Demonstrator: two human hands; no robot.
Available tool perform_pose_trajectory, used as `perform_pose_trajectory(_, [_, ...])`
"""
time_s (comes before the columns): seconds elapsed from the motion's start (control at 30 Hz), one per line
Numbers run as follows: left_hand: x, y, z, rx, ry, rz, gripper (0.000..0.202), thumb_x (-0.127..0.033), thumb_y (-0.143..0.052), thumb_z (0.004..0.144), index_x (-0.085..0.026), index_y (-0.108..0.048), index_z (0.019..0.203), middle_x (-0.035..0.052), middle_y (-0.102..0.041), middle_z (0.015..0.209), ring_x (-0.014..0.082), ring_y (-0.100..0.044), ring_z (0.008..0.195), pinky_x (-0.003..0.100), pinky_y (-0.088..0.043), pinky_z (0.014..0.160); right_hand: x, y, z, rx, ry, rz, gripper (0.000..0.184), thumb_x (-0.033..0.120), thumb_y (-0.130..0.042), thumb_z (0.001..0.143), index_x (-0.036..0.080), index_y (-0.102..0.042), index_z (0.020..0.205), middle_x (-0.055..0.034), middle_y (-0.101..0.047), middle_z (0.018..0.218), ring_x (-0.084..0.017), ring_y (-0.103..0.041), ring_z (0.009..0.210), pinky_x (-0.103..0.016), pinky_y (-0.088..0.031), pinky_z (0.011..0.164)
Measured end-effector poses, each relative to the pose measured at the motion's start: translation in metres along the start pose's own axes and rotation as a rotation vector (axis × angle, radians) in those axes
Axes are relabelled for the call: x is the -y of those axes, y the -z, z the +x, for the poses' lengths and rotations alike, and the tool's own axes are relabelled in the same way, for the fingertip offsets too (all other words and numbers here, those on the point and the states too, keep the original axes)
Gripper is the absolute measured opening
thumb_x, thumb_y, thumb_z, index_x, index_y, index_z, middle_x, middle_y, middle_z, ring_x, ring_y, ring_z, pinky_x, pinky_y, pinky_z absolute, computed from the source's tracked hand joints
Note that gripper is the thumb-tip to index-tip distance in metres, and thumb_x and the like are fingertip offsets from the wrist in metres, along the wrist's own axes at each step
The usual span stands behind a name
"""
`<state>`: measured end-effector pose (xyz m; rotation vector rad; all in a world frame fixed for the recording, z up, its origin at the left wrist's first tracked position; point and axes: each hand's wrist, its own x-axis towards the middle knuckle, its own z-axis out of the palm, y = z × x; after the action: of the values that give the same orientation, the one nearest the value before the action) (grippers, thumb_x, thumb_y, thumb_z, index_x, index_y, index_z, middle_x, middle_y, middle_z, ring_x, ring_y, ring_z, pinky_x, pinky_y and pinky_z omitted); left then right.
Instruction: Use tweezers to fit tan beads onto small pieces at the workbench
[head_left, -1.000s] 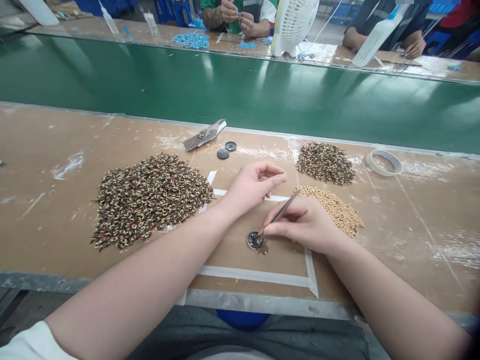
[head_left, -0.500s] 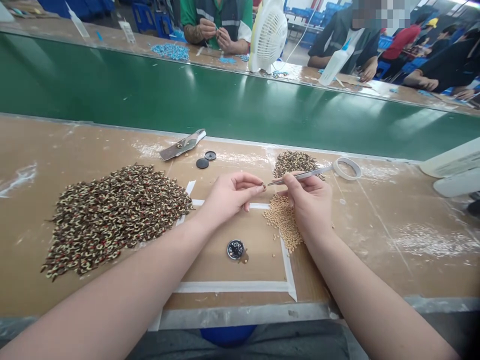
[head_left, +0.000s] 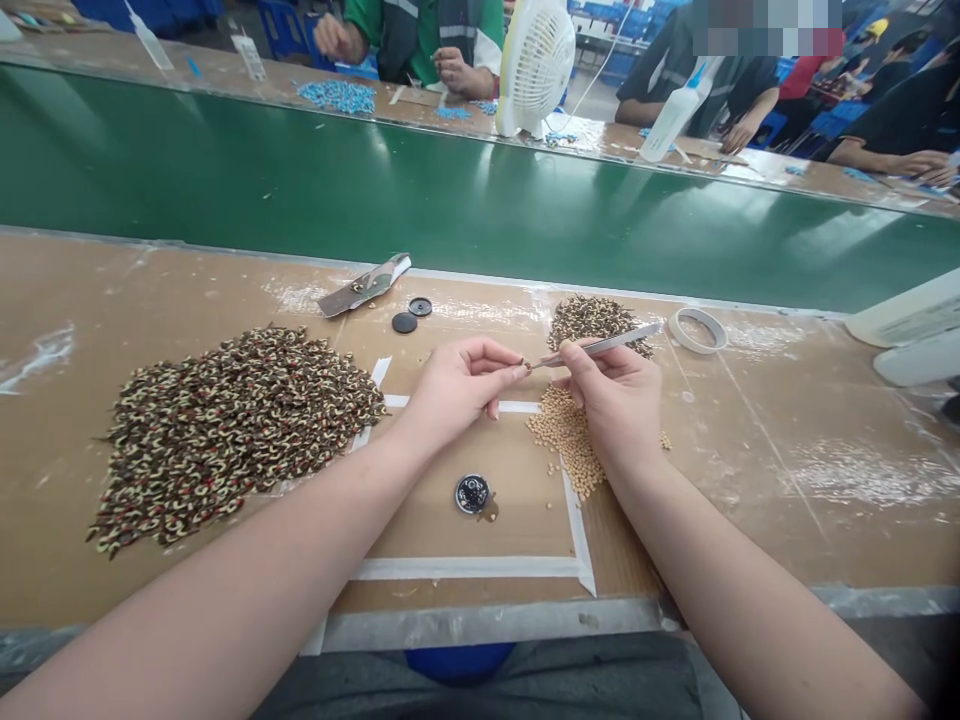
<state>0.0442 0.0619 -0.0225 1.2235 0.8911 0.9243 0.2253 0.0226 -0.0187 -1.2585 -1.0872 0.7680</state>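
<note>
My left hand (head_left: pixel 469 385) pinches a tiny dark piece (head_left: pixel 527 366) between thumb and forefinger; its exact kind is too small to tell. Metal tweezers (head_left: pixel 600 344) are in the grip of my right hand (head_left: pixel 619 395), their tips meeting that piece. Beneath the right hand spreads a heap of small tan beads (head_left: pixel 566 435). Just beyond lies a small pile of dark and cream pieces (head_left: pixel 592 322), and a far larger pile of similar pieces with red spots (head_left: pixel 240 430) covers the table left of my left arm. Nearer me sits a small round dish of dark, glossy liquid (head_left: pixel 472 494).
Two black round caps (head_left: pixel 405 322), a camouflage-patterned strip (head_left: pixel 366 286) and a tape roll (head_left: pixel 697 330) lie toward the back. White bottles (head_left: pixel 911 320) rest at the right. Past the green belt (head_left: pixel 375 200), people work near a fan (head_left: pixel 536 70).
The tweezers have shifted slightly, their tips staying at the piece in my left hand. Across the belt, the person in green has moved one hand away from the other.
</note>
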Motion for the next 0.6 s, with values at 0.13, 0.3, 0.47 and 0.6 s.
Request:
perform_pose_trajectory(0.13, [0.001, 0.000, 0.000, -0.015, -0.004, -0.013, 0.024, -0.031, -0.084, 0.079, -0.015, -0.070, 0.089, 0.0020, -0.072, 0.073, 0.0049, -0.051, 0.042, 0.019, -0.038, 0.040, 0.002, 0.000, 0.001, -0.052, 0.014, 0.035, 0.025, 0.044, -0.080, 0.086, 0.021, -0.075, 0.092, -0.0018, -0.075, 0.079, -0.010, -0.056, 0.052, -0.032, -0.065, 0.065])
perform_pose_trajectory(0.3, [0.000, 0.002, 0.001, -0.102, 0.005, -0.035, 0.025, -0.032, -0.083, 0.080, -0.016, -0.069, 0.091, 0.0041, -0.075, 0.087, 0.0027, -0.049, 0.041, 0.017, -0.034, 0.036, 0.005, 0.013, 0.011, -0.164, 0.116, 0.016, 0.025, 0.044, -0.075, 0.090, 0.022, -0.074, 0.099, -0.0017, -0.073, 0.080, -0.010, -0.055, 0.053, -0.031, -0.063, 0.064])
perform_pose_trajectory(0.47, [0.000, 0.004, 0.003, -0.082, 0.013, -0.033, 0.022, -0.031, -0.080, 0.080, -0.016, -0.067, 0.088, -0.0006, -0.067, 0.071, 0.0065, -0.055, 0.044, 0.017, -0.035, 0.037, 0.008, 0.026, 0.021, -0.175, 0.118, -0.085, 0.030, 0.046, -0.079, 0.085, 0.019, -0.077, 0.099, -0.0057, -0.076, 0.084, -0.018, -0.070, 0.071, -0.035, -0.062, 0.070])
perform_pose_trajectory(0.6, [0.002, 0.004, 0.004, -0.039, 0.018, 0.023, 0.020, -0.031, -0.077, 0.082, -0.016, -0.064, 0.087, -0.0017, -0.065, 0.068, 0.0062, -0.054, 0.043, 0.017, -0.037, 0.039, 0.009, 0.022, 0.044, -0.096, 0.119, -0.234, 0.035, 0.047, -0.081, 0.081, 0.017, -0.080, 0.100, -0.0108, -0.080, 0.092, -0.024, -0.075, 0.084, -0.040, -0.060, 0.079])
